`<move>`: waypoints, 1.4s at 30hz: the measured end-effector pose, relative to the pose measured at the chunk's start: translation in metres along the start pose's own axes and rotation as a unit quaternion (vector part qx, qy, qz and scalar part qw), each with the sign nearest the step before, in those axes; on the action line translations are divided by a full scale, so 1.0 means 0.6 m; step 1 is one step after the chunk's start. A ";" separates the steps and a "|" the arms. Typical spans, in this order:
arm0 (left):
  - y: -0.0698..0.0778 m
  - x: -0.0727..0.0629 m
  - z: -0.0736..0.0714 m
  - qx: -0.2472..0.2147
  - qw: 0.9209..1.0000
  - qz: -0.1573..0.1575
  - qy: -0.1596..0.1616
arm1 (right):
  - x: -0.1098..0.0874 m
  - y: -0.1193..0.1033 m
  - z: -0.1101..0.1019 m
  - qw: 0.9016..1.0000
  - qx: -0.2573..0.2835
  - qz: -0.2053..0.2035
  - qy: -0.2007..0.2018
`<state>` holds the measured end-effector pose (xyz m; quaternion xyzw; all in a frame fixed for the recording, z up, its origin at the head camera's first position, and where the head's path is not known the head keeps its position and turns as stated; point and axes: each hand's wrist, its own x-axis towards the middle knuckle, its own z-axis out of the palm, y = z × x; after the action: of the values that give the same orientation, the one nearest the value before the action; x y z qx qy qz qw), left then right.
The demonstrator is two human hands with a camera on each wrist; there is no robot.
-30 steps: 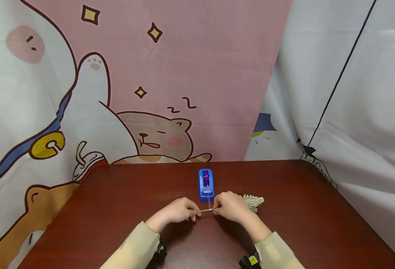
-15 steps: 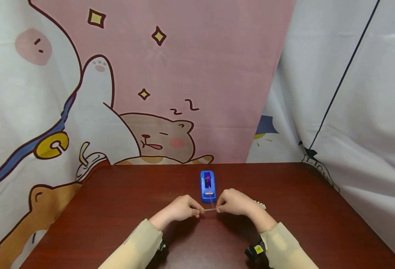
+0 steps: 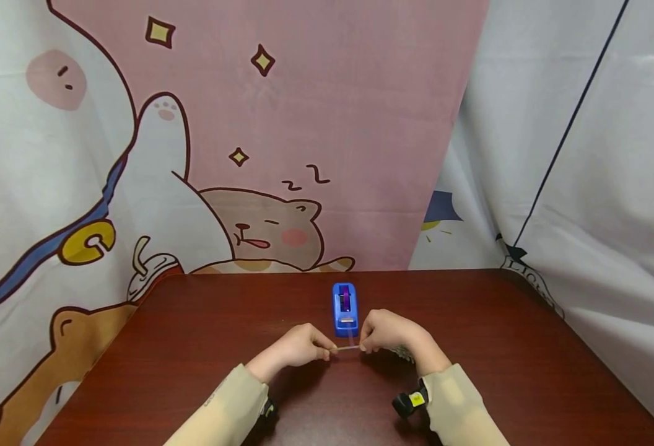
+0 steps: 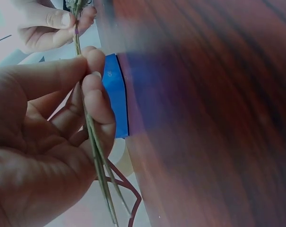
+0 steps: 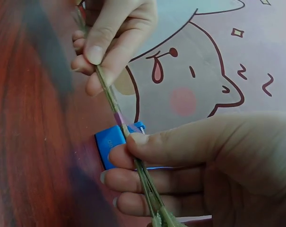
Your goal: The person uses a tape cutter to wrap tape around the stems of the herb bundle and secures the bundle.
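Note:
Between both hands lies a thin bundle of green plant stems (image 5: pixel 107 94), held level over the table. My left hand (image 3: pixel 298 347) pinches the cut-end side between thumb and fingers, and the loose ends (image 4: pixel 105 189) trail past its palm. My right hand (image 3: pixel 388 331) pinches the stems nearer the pale green flower head (image 3: pixel 402 353), which is mostly hidden under that hand. A strip of clear, purplish tape (image 5: pixel 128 122) touches the stems between the hands. It runs back to a blue tape dispenser (image 3: pixel 345 316) with a purple roll, just beyond the hands.
The dark red-brown table (image 3: pixel 221 310) spreads around the hands. Behind it hangs a pink and white cartoon-printed cloth (image 3: pixel 371 124), with a plain white cloth (image 3: pixel 594 186) on the right. A black wrist camera (image 3: pixel 409 402) sits under the right sleeve.
The right hand has shifted and turned slightly, and the flower head has gone from beside it to beneath it. The left hand keeps its pinch. The view has shifted a little.

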<state>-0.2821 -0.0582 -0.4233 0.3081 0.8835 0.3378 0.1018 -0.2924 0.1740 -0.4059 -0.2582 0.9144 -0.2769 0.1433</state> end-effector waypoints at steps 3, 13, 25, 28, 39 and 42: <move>-0.003 0.000 0.001 0.002 1.000 0.001 0.003 | 0.002 0.001 0.002 1.000 0.006 0.003 0.001; -0.006 0.003 -0.001 -0.020 1.000 -0.023 0.001 | -0.001 0.006 0.004 0.999 -0.008 -0.012 0.036; -0.009 0.001 -0.004 -0.039 0.999 -0.033 -0.004 | 0.002 -0.002 0.012 0.998 -0.008 -0.007 0.057; -0.008 0.001 -0.005 -0.041 0.999 -0.031 -0.007 | 0.003 -0.002 0.014 0.998 -0.017 -0.006 0.062; -0.007 0.002 -0.008 -0.027 0.999 -0.022 -0.006 | 0.006 -0.003 0.017 0.997 -0.036 -0.010 0.073; -0.006 0.003 -0.008 -0.027 0.999 -0.022 -0.008 | 0.006 -0.003 0.017 0.996 -0.042 -0.013 0.074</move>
<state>-0.2871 -0.0616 -0.4220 0.2883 0.8800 0.3565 0.1241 -0.2909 0.1665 -0.4134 -0.2549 0.9297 -0.2590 0.0605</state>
